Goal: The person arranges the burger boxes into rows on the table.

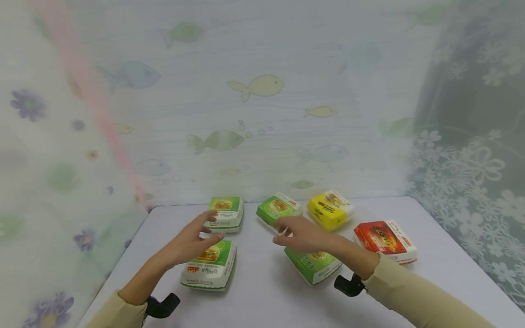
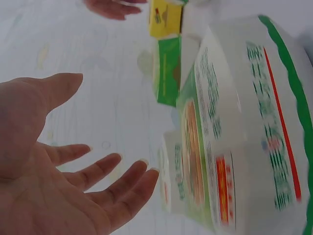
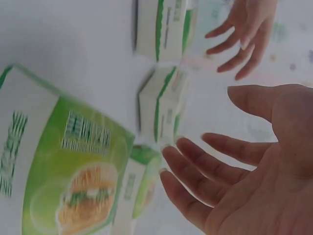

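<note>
The left hand (image 1: pixel 192 241) hovers above the near-left green box (image 1: pixel 210 265), its grip wide, fingers straight and spread, holding nothing; the left wrist view shows the bare palm (image 2: pixel 58 186) apart from that box's glossy white card side (image 2: pixel 254 132); the right hand (image 1: pixel 302 234) hangs over the near-centre green box (image 1: pixel 313 266), grip likewise wide and relaxed, palm down, nothing in it; whether its fingertips touch the far-centre green box (image 1: pixel 279 208) just beyond them cannot be told; all are squat clamshell burger cartons of smooth printed card, white-sided with coloured lids bearing a burger picture; taking the near-left green box as landmark, a far-left green box (image 1: pixel 225 212) lies just behind it, the yellow box (image 1: pixel 330 208) well to its right and farther back, the red box (image 1: pixel 385 240) farthest right; all rest on the pale matte bench (image 1: pixel 262 296); behind it hangs a translucent fish-printed curtain (image 1: pixel 254 114).
</note>
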Motion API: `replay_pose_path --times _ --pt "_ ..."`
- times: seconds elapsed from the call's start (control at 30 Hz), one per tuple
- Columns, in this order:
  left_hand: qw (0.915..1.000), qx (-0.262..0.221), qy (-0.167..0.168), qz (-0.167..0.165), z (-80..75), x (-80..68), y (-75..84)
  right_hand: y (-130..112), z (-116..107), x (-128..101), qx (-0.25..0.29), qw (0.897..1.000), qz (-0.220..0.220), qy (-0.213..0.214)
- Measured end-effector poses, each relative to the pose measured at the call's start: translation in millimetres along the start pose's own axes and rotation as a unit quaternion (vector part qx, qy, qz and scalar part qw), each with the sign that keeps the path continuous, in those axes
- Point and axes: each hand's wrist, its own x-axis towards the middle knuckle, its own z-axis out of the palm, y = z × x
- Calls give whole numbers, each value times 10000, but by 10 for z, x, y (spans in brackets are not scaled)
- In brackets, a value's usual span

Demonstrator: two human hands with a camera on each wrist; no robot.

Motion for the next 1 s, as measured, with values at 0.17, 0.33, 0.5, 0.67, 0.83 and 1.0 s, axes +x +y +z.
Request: replay_pose_path --times 0.17,0.33,0.5,0.67,0.83,1.0 --pt "9998 -167 -33 -81 163 148 175 193 -191 -14 -116 9998 -51 154" --pt "9974 -618 25 -366 304 316 334 357 -414 43 -275 9986 278 358" --pt "9937 -856 234 -689 461 514 461 519 -573 191 -524 9955 582 542" --pt "9890 -1180 298 -840 660 712 554 649 -665 345 -550 9943 764 506" --pt "9830 -1355 223 -1220 877 870 627 739 -682 501 -199 9921 1201 311" --pt "9704 -1617 211 -1781 1056 990 650 809 -650 675 -188 9892 1452 -105"
